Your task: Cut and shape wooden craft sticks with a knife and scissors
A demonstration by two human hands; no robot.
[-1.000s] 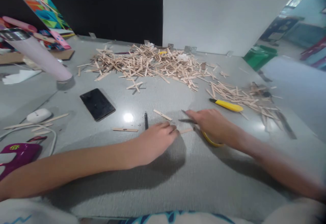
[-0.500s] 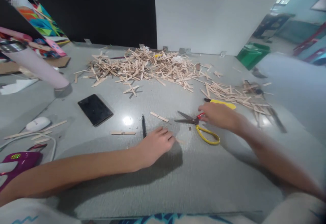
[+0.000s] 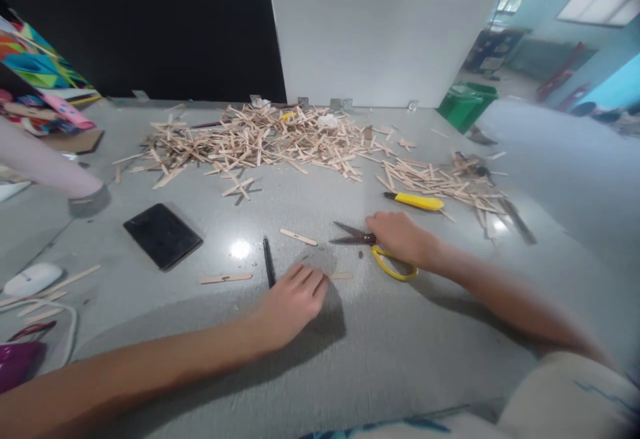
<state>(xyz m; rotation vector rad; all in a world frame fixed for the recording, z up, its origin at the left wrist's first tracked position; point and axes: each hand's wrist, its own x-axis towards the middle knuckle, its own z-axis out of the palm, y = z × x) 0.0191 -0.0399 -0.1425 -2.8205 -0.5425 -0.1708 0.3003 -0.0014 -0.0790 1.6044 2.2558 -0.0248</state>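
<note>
Two bare hands, left hand [image 3: 293,302] half-curled on a stick [image 3: 341,276], right hand [image 3: 400,236] curled over scissors [image 3: 393,267].

- Scissors [image 3: 354,238]: dark metal is seen in the blades, smooth yellow plastic in the visible handle loop.
- Worktop [image 3: 425,346]: a smooth, faintly streaked grey surface is lit by glossy highlights.
- Heaped sticks [image 3: 270,136]: pale matt wood is shown.
- Tablet-like device [image 3: 163,236]: its dark face is finished smooth and glossy.
- Bin [image 3: 466,107]: green plastic is seen.
</note>
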